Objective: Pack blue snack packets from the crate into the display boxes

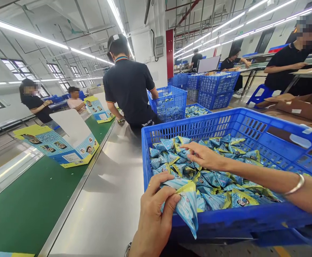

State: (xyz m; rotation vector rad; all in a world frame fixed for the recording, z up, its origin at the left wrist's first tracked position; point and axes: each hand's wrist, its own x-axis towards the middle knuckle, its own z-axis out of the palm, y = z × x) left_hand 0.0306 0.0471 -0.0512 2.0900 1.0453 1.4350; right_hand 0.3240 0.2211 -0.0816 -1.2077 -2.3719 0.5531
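Note:
My left hand point(156, 207) is closed on a blue-and-yellow triangular packet point(188, 205) at the near left corner of a blue plastic crate point(190, 223). Part of another packet seems to show behind its fingers, but I cannot tell whether it is held too. Inside the crate lie many similar packets point(220, 178) in a loose heap. Over this heap reaches my right hand point(205, 156), fingers stretched out and apart, with nothing seen in it. Its fingertips are at or just above the packets. A silver bangle circles the right wrist.
Left of the crate runs a bare metal ledge point(113, 185) beside a green conveyor belt point(38, 200). An open printed carton point(72, 153) stands on the belt, another point(99, 110) farther along. Ahead, a person in a dark shirt point(130, 85) reaches into another blue crate point(169, 103).

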